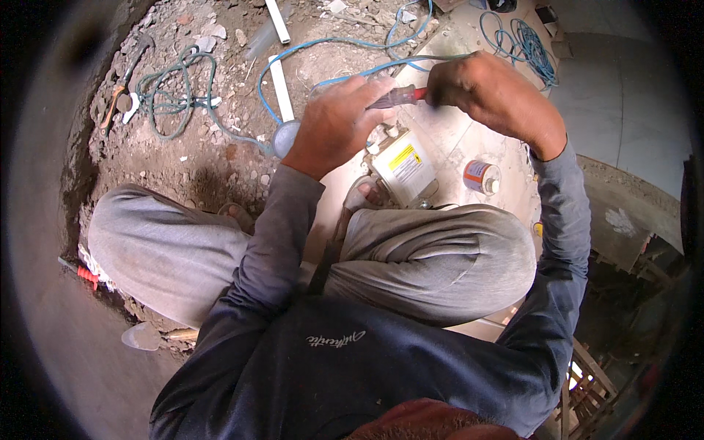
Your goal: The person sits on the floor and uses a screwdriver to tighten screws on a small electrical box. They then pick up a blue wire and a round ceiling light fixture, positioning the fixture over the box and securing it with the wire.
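With left hand point(336, 116) half-closed around the red-tipped tool point(401, 97) and right hand point(477, 89) curled at its right end, hold unclear, keeping both aligned is likely helping control.

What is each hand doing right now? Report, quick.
Left hand: closed, holding the dark end of a red-and-dark tool handle.
Right hand: curled closed at its red end; fingers blurred.

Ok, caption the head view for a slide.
Left hand and right hand hold a partly red tool near a white container.
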The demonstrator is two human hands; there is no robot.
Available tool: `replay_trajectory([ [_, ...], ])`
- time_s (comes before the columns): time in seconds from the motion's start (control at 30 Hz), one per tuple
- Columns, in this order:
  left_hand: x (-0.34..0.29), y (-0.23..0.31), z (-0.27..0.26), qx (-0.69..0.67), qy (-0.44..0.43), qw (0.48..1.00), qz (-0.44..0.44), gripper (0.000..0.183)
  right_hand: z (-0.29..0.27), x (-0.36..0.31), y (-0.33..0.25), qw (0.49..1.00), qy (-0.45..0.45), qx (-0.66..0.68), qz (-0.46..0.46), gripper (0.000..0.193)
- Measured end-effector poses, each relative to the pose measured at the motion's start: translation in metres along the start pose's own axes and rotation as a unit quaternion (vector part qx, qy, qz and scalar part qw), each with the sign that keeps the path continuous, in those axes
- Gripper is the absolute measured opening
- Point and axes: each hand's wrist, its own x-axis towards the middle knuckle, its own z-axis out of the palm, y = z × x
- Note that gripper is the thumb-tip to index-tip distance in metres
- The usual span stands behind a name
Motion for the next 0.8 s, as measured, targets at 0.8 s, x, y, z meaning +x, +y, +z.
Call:
replay_trajectory([
  [0.8, -0.031, -0.057, 0.095, -0.142, -0.047, 0.973, -0.179, 0.033, 0.160, 0.010, 0.017, 0.675, 0.258, 0.647, 0.246, 0.033],
])
